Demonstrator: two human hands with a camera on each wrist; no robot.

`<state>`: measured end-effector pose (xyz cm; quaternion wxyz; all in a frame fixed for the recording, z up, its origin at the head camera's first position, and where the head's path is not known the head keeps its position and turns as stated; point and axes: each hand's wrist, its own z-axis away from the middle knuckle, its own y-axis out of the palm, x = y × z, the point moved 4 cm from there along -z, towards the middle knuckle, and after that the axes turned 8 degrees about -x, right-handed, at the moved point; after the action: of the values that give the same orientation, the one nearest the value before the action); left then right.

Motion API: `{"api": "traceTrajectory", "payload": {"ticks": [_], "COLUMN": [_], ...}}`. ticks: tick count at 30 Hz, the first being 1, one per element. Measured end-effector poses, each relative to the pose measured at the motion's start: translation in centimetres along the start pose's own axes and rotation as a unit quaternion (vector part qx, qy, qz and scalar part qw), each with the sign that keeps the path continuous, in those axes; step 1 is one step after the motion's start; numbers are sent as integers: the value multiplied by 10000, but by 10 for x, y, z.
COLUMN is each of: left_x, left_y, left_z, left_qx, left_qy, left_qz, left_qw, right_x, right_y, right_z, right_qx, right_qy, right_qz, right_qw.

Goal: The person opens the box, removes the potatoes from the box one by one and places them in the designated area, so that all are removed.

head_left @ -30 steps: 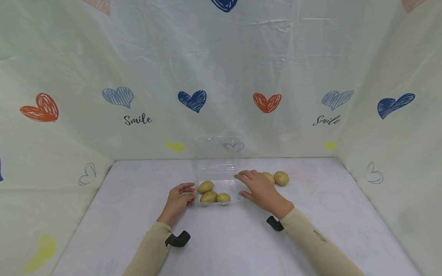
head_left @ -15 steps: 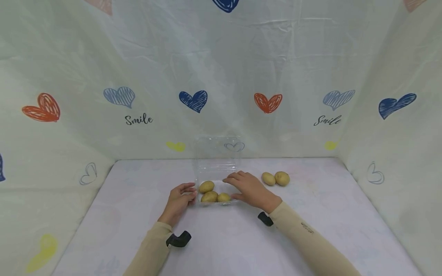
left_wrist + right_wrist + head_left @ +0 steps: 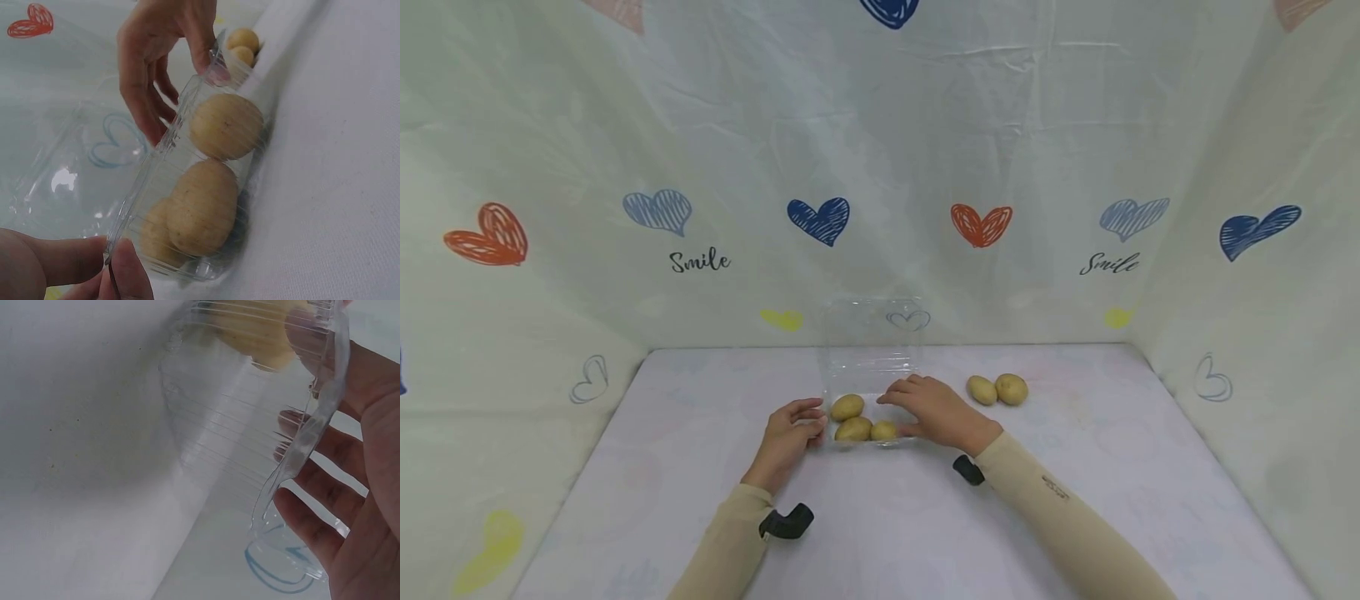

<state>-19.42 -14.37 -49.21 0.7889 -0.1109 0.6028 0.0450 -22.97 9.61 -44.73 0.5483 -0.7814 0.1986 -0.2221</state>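
A clear plastic clamshell box [image 3: 874,365] stands with its lid raised and three yellow potatoes inside. In the head view these are the back potato [image 3: 847,407], the front-left potato [image 3: 853,429] and the front-right potato [image 3: 883,430]. My left hand [image 3: 787,437] pinches the box's left rim between thumb and fingers, as the left wrist view shows. Over the right part of the box is my right hand [image 3: 936,410], its fingers loosely bent and spread, holding nothing. Its thumb is close to the front-right potato; whether they touch I cannot tell.
Two more potatoes, a smaller one [image 3: 982,390] and a rounder one [image 3: 1012,389], lie side by side on the white-covered table [image 3: 1112,467], right of the box. A heart-printed curtain [image 3: 1045,275] rises behind the table and along both sides.
My right hand has moved left from beside the loose potatoes to over the box, uncovering the smaller loose potato. My left hand has stayed at the box's left rim.
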Motion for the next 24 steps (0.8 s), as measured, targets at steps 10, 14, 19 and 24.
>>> {"api": "traceTrajectory", "payload": {"ticks": [10, 14, 19, 24], "left_x": [0, 0, 1, 0], "left_y": [0, 0, 0, -1], "left_z": [0, -1, -1, 1], "left_qx": [15, 5, 5, 25], "left_qy": [-3, -15, -8, -7], "left_qz": [-16, -56, -25, 16], "left_qw": [10000, 10000, 10000, 10000], "right_x": [0, 1, 1, 2], "right_y": [4, 6, 9, 11], "right_z": [-8, -10, -11, -12], "right_qx": [244, 420, 546, 598], "right_qy": [-204, -143, -55, -5], "right_qz": [46, -24, -253, -356], "right_qw": [9995, 9990, 9982, 9976]}}
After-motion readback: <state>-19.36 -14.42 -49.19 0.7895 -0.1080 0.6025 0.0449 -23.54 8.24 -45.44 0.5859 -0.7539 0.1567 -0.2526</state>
